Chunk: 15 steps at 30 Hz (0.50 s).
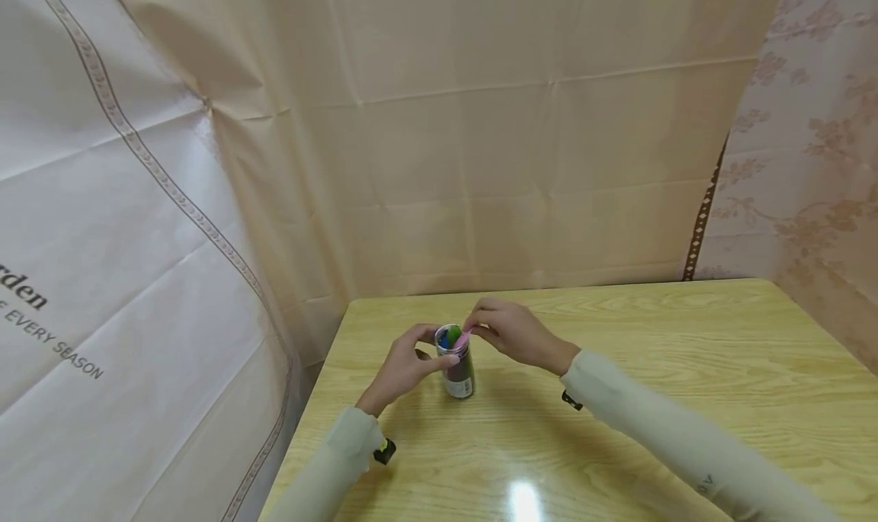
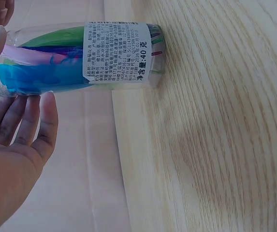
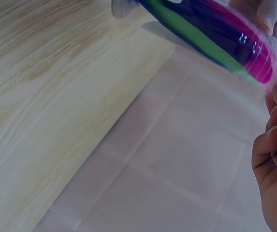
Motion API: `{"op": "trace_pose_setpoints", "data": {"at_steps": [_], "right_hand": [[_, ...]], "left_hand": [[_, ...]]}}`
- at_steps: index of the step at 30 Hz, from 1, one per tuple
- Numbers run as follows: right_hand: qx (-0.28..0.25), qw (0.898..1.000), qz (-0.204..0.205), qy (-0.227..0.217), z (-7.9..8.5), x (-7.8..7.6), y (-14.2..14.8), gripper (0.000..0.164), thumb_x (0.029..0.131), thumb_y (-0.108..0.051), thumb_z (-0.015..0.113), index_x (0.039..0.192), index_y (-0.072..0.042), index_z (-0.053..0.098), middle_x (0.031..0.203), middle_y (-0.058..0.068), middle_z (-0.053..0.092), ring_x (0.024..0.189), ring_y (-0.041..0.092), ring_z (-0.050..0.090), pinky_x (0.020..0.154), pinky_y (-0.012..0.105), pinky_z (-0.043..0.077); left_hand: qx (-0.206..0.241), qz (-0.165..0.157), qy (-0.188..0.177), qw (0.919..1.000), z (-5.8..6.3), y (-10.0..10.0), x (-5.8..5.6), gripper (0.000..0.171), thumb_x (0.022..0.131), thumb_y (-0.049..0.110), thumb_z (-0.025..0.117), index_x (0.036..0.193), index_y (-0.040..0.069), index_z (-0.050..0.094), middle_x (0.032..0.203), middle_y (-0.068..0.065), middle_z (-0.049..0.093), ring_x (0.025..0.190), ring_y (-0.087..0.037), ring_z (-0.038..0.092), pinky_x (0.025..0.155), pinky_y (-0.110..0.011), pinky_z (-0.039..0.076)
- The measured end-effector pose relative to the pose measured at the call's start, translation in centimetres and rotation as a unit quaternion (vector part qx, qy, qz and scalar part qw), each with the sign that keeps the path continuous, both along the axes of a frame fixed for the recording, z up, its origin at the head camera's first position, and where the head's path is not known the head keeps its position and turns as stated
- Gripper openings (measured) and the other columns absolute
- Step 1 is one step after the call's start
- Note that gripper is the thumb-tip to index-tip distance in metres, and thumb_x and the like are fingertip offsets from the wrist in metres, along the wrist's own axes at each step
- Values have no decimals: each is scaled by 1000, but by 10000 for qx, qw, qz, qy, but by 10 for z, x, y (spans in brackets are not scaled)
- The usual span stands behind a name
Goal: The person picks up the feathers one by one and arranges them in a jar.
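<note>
A clear jar [image 1: 459,385] with a white printed label [image 2: 117,53] stands upright on the table. My left hand [image 1: 406,363] grips it near the mouth, thumb on the near side and fingers round the far side. Inside are long green [image 2: 56,37], blue [image 2: 41,77], pink and purple pieces; their exact kind is unclear. At the rim, my right hand [image 1: 513,333] pinches the end of a pink piece [image 1: 463,340] between thumb and fingertips. That piece sticks up out of the mouth, its lower part still within the jar.
The light wooden table [image 1: 638,369] has its far edge against a beige hanging cloth [image 1: 480,164]. A white printed cloth [image 1: 137,278] hangs at the left, and a floral one [image 1: 809,164] at the right.
</note>
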State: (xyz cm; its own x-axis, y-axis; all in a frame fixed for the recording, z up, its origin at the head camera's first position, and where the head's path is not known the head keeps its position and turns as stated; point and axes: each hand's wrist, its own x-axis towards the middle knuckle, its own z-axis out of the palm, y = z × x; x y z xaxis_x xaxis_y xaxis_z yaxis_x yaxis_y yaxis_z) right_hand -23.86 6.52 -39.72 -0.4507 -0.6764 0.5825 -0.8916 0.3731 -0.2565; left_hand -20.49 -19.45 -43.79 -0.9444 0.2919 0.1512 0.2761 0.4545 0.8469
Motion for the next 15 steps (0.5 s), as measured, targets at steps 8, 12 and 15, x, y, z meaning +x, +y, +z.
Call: {"op": "trace_pose_setpoints", "data": {"at_steps": [8, 12, 15], "right_hand": [[219, 9996, 167, -37, -2, 3, -12, 10, 97, -6, 72, 103, -11, 78, 103, -3, 66, 88, 8, 66, 76, 24, 57], [270, 9993, 145, -199, -2, 3, -13, 11, 98, -9, 71, 107, -12, 78, 104, -4, 67, 88, 6, 65, 75, 23, 56], [178, 9993, 121, -311, 0, 3, -13, 12, 98, -9, 72, 108, -13, 77, 103, -5, 68, 87, 5, 65, 74, 24, 55]], "left_hand": [[20, -23, -5, 10000, -1, 0, 0, 55, 87, 49, 81, 133, 25, 62, 125, 7, 63, 113, -16, 58, 88, -40, 54], [24, -48, 17, 10000, 0, 0, 1, 55, 88, 48, 81, 134, 24, 62, 125, 6, 63, 114, -16, 58, 88, -40, 54], [23, -39, 36, 10000, 0, 0, 1, 56, 88, 48, 81, 134, 24, 62, 125, 6, 63, 114, -16, 58, 88, -40, 54]]}}
